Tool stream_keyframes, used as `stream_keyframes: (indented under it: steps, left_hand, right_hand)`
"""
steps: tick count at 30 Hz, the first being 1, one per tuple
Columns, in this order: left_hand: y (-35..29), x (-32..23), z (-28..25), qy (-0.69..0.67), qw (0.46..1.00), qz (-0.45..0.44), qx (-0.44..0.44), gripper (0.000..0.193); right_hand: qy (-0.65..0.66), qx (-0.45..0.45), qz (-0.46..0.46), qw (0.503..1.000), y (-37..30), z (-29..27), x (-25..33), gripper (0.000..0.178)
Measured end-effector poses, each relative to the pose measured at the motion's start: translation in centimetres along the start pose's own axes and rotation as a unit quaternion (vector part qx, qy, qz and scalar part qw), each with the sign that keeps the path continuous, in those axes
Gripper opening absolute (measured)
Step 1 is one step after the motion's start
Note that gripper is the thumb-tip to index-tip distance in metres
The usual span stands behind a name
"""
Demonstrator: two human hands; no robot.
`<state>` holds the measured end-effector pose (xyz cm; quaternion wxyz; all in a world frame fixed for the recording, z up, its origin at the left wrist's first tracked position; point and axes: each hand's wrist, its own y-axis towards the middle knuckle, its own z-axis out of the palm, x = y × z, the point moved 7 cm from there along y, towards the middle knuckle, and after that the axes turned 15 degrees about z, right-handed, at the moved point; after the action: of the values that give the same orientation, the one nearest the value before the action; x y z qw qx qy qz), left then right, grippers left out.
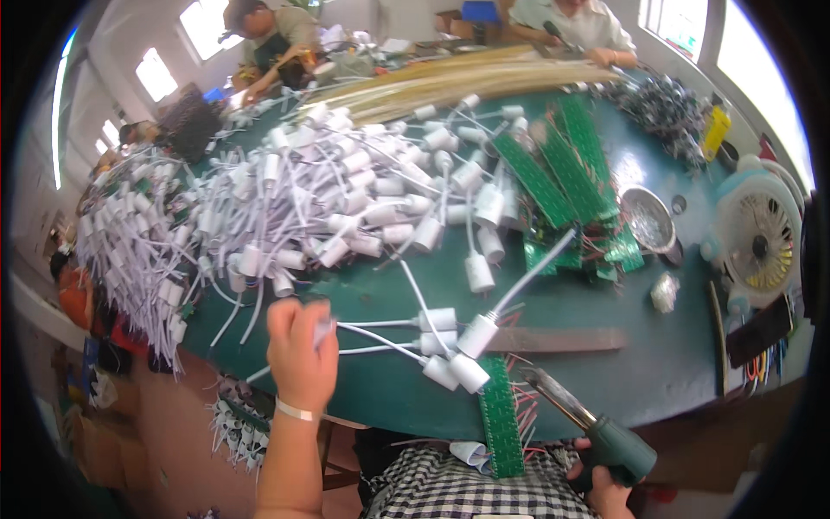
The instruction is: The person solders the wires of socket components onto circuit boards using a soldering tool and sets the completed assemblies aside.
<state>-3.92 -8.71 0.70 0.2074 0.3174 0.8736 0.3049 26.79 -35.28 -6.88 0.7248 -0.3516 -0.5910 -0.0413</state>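
Note:
My left hand (303, 346) is closed over the table's near left part, its fingers around a small white piece (323, 330) that they mostly hide. Just right of it lies a cluster of white lamp sockets (439, 342) with white cables, some running back toward that hand. My right hand (603, 491) grips a green soldering gun (621, 450) near the front edge, its metal tip pointing up and left. Beside that tip, a green circuit board strip (500, 419) with red and white wires hangs over the table edge above my checkered apron (467, 489).
A large heap of white corded sockets (346, 190) covers the far left. Stacked green boards (558, 169), a metal bowl (647, 221) and a fan (761, 242) stand right. A flat brown bar (562, 339) lies behind the cluster. Two co-workers sit across the table.

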Motion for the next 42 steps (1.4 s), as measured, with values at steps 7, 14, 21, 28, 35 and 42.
stream_keyframes:
  steps: [7, 14, 21, 28, 35, 42]
  left_hand:
    - [-4.5, -11.9, 2.7, -0.231, 0.952, 0.121, 0.157, 0.033]
    - [-4.9, -13.4, 4.4, -0.117, 0.971, 0.169, 0.124, 0.021]
    - [-4.5, -13.6, 4.8, -0.097, 0.98, 0.129, 0.117, 0.016]
    - [-4.7, -13.3, 5.1, -0.119, 0.982, 0.102, 0.102, 0.013]
    - [-4.4, -13.5, 5.2, -0.109, 0.981, 0.121, 0.108, 0.014]
    - [-4.3, -13.2, 5.3, -0.117, 0.979, 0.129, 0.105, 0.014]
  right_hand:
    - [-0.152, 0.112, -0.097, 0.977, 1.3, 2.1, 0.5, 0.027]
    - [-0.131, 0.004, 0.045, 0.99, 0.3, -1.9, -2.3, 0.026]
    - [-0.173, 0.102, -0.066, 0.977, -1.4, -1.7, -1.4, 0.03]
    - [-0.225, 0.138, -0.067, 0.962, -0.8, -0.6, -0.9, 0.032]
    - [-0.319, 0.101, -0.214, 0.917, -0.5, 1.1, 1.3, 0.02]
    - [-0.317, 0.068, -0.181, 0.928, -0.5, 1.2, 1.9, 0.021]
